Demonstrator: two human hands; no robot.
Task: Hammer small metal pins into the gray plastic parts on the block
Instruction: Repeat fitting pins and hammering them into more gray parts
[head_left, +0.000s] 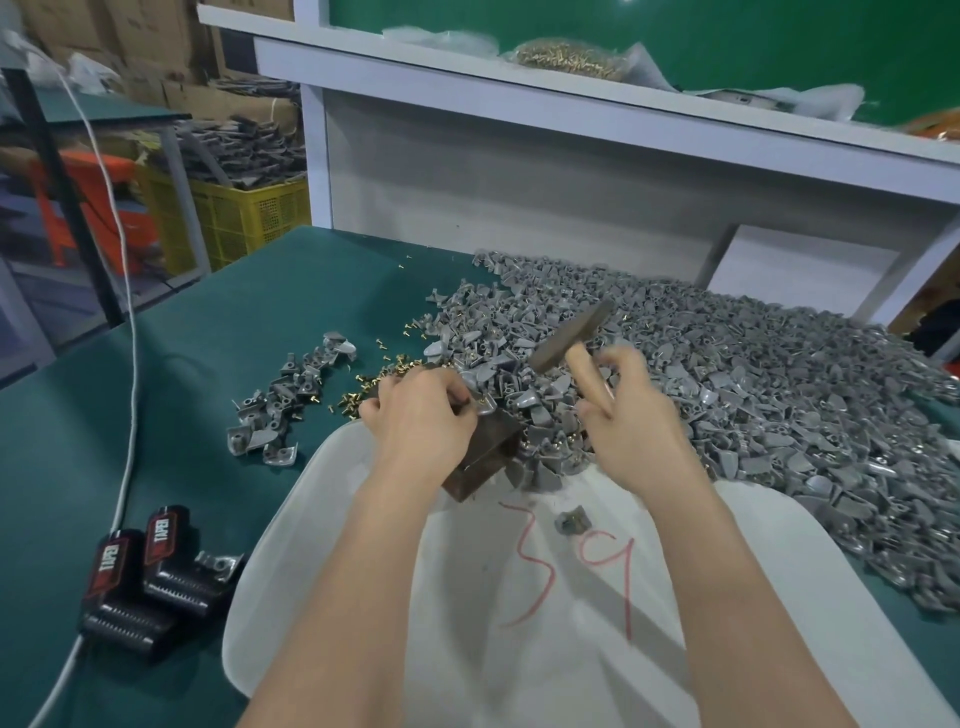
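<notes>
A dark brown block (485, 452) sits at the far rim of a white tub (311, 514). My left hand (421, 415) lies over the block's top and pinches a gray plastic part (485, 407) there. My right hand (631, 410) grips the wooden handle of a hammer (571, 338), whose dark head is raised above the heap, up and right of the block. A large heap of gray plastic parts (753, 384) covers the table's right side. Small brass pins (363, 387) lie scattered just left of my left hand.
A smaller cluster of gray parts (291, 395) lies on the green table (208, 332) to the left. Two black battery packs (145, 577) and a white cable (132, 364) sit at the near left. One gray part (571, 519) lies inside the tub. A white shelf (519, 104) rises behind.
</notes>
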